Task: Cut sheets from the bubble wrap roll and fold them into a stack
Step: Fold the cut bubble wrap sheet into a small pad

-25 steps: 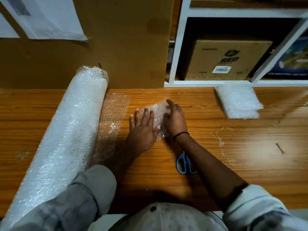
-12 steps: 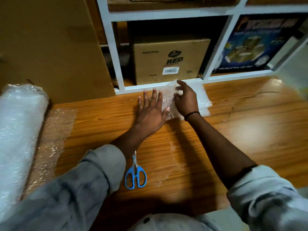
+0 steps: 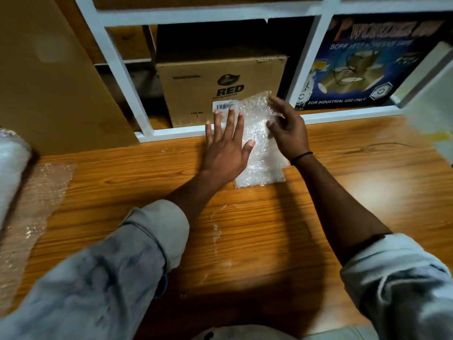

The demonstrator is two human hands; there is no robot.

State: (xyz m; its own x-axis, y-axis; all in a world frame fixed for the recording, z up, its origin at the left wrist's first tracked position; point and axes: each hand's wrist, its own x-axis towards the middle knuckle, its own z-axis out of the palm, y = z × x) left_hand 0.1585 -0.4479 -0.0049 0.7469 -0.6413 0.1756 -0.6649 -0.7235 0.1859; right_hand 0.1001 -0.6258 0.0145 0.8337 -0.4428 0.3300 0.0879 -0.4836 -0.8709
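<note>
As your L hand point(image 3: 225, 155) presses flat, fingers straight, on stack point(image 3: 264, 175) by shelf point(image 3: 171, 134), R hand point(image 3: 289, 133) pinches folded sheet point(image 3: 255, 106) at far end. Looks nearly laid. Roll point(image 3: 9, 168) sits far left w/ loose end out; prob. more cutting, folding left.

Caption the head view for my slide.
Left hand presses folded bubble wrap sheet on wooden table; right hand holds its edge.

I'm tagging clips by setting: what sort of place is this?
Probably a packing or stockroom bench: a bubble wrap roll lies on the wooden table, and white shelving behind holds a cardboard carton and a printed box marked for industrial use.
</note>
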